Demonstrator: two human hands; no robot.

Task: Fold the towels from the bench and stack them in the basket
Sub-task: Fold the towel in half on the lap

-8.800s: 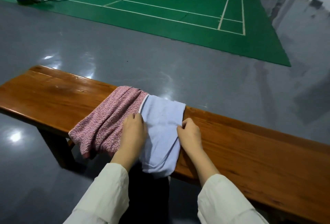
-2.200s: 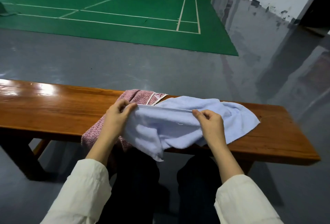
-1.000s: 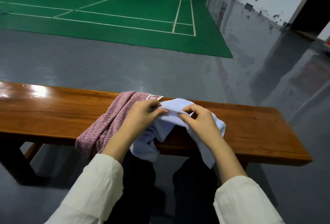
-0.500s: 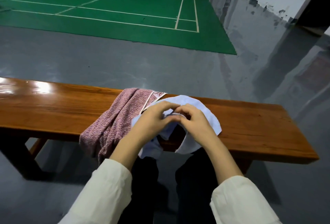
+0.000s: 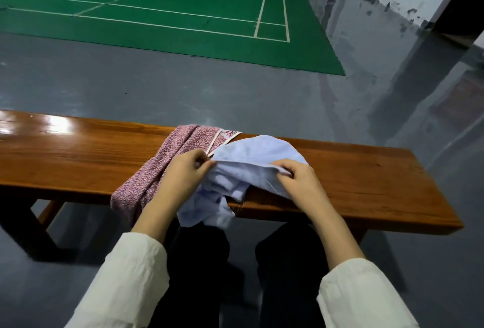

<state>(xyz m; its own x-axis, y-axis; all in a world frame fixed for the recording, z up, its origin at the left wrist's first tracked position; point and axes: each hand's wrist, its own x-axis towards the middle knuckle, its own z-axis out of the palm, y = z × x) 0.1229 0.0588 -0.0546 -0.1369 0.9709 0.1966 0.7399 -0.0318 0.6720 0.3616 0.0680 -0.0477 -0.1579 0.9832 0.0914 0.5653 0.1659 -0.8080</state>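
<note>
left grip (image 5: 183, 173): pinches the near hem of the pale blue cloth towel (image 5: 262, 150).
right grip (image 5: 297, 181): pinches the same hem.
hem axis: left-right between the grips; the bulk lies beyond on the glossy brown wooden surface (image 5: 379, 186).
pink speckled woven towel (image 5: 162, 165): touching it, left.
basket: not in view.

Bare bench (image 5: 366, 183) right of blue towel (image 5: 262, 152)

Two towels: one blue towel (image 5: 258, 153) and one pink towel (image 5: 167, 162). One bench (image 5: 78, 155). Two hands: left hand (image 5: 184, 173), right hand (image 5: 298, 178).
</note>
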